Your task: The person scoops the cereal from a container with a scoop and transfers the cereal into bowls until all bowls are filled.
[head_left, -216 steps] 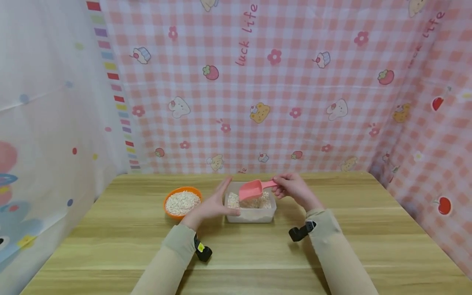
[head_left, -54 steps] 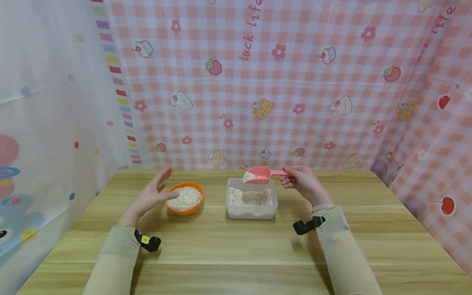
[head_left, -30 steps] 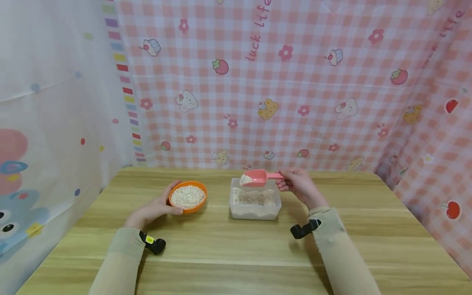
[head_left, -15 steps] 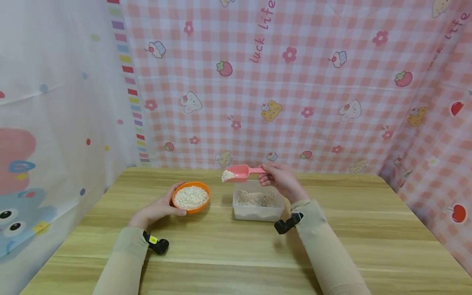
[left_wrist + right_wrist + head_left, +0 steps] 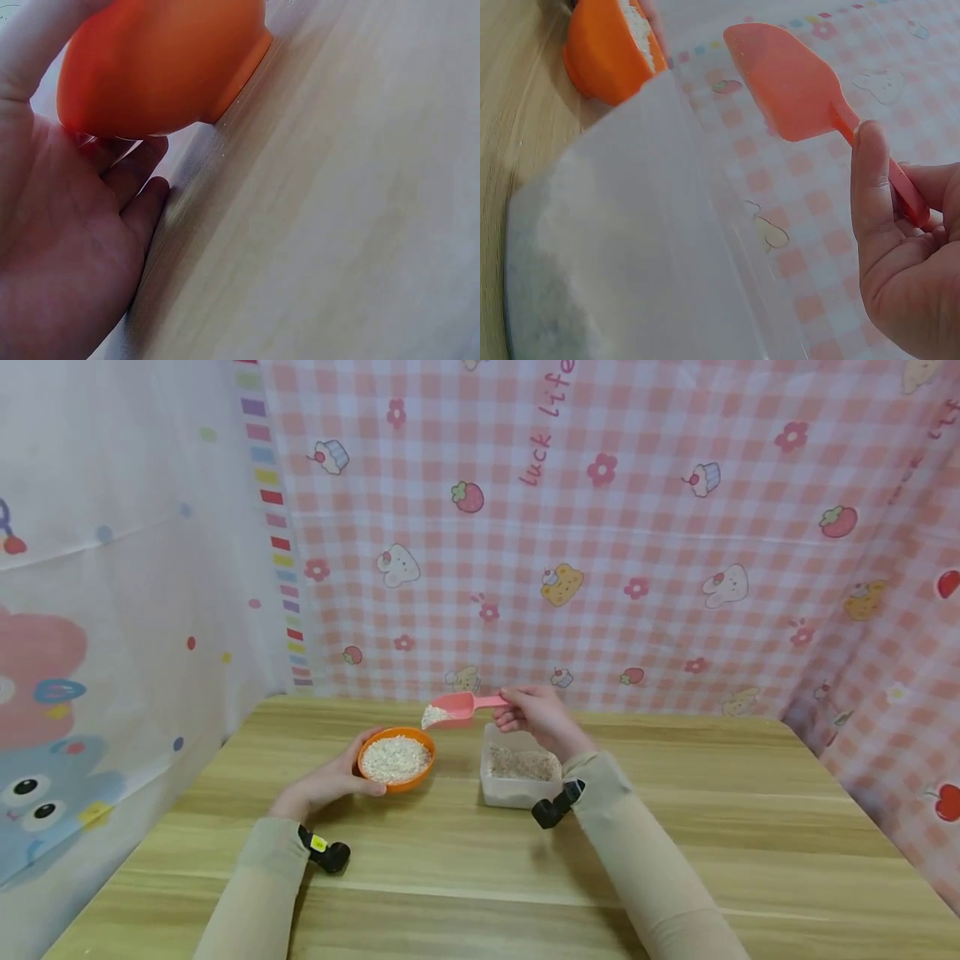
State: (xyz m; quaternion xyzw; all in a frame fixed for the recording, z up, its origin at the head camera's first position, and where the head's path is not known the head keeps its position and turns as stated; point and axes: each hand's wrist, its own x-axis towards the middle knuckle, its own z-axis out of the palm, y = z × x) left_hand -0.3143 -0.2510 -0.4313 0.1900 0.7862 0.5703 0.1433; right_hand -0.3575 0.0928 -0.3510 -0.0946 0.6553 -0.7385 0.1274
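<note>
My right hand (image 5: 542, 718) pinches the handle of a pink scoop (image 5: 459, 708), with pale oat-like flakes (image 5: 433, 716) at its tip. The scoop is level in the air, its tip just above the far right rim of an orange bowl (image 5: 411, 783). That bowl is heaped with the same kind of flakes (image 5: 395, 758). My left hand (image 5: 326, 783) grips the bowl from the left, thumb on the near side. In the left wrist view, its fingertips (image 5: 154, 191) show beneath the bowl's curved side (image 5: 165, 67). The right wrist view shows the scoop's underside (image 5: 791, 86).
A translucent box (image 5: 512, 795) with brownish flakes (image 5: 525, 763) stands right of the bowl, under my right forearm. The wooden table (image 5: 427, 877) runs back to a pink checked cloth (image 5: 525, 543). A white cloth (image 5: 150, 610) hangs on the left.
My left hand has gone from the box to the bowl and taken hold of it. The scoop, now carrying flakes, has moved left from over the box to the bowl.
</note>
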